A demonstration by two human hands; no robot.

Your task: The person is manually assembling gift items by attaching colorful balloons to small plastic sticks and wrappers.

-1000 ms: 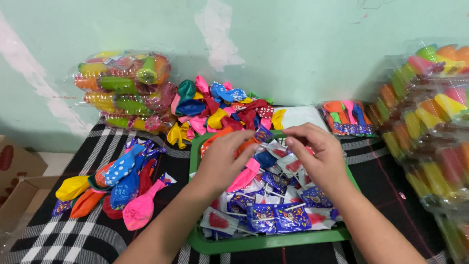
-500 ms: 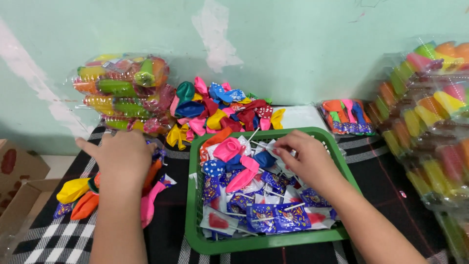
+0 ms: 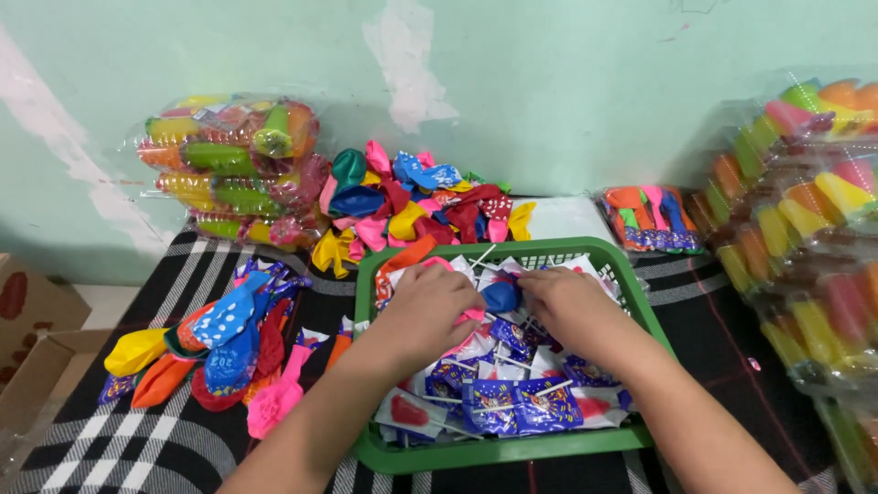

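Observation:
A green plastic basket [image 3: 645, 306] sits in front of me, filled with several wrapped lollipops [image 3: 517, 402] in blue and white wrappers mixed with flat balloons. My left hand [image 3: 430, 306] and my right hand [image 3: 567, 306] are both inside the basket, fingers curled down into the pile. Between the two hands lies a blue balloon [image 3: 501, 295], and a pink balloon [image 3: 468, 322] shows under my left hand. Whether either hand grips one item is hidden by the fingers.
A row of finished balloon-and-lollipop bundles [image 3: 229, 343] lies to the left on the black checked cloth [image 3: 110, 448]. A loose balloon heap [image 3: 412, 206] sits behind the basket. Bagged balloon packs stand at the back left [image 3: 238, 165] and right [image 3: 805, 220]. A cardboard box [image 3: 32, 366] is at left.
My left hand was out over the bundles on the left half a second ago; it has come back into the basket beside my right hand.

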